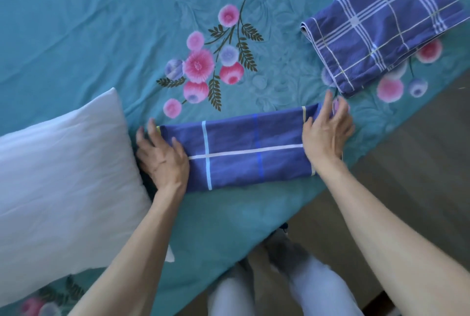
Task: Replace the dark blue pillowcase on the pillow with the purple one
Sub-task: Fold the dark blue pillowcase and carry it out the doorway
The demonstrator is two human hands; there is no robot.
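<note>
Head view: the fingers of the left hand [162,155] are spread and laid nearly flat over the left end of a folded blue checked pillowcase [250,150], pressing it down rather than gripping it. The fingers of the right hand [328,132] are bent over the right end, thumb against the near face; whether the cloth is pinched or only steadied cannot be told, since the fingertips are blurred. The folded case is held across the teal floral bedsheet [76,23], close to the bed's edge.

A bare white pillow [58,176] is seen just beside the left hand, touching or nearly touching its back. A second folded checked pillowcase [381,26], paler and more violet, lies well apart at the upper right.

The chief risk is judged to be confusion: both cases are blue-violet checks, so the wrong one could be fitted to the pillow. The fold could also be undone if the right end is released unevenly, and the case could be dragged off the edge.
</note>
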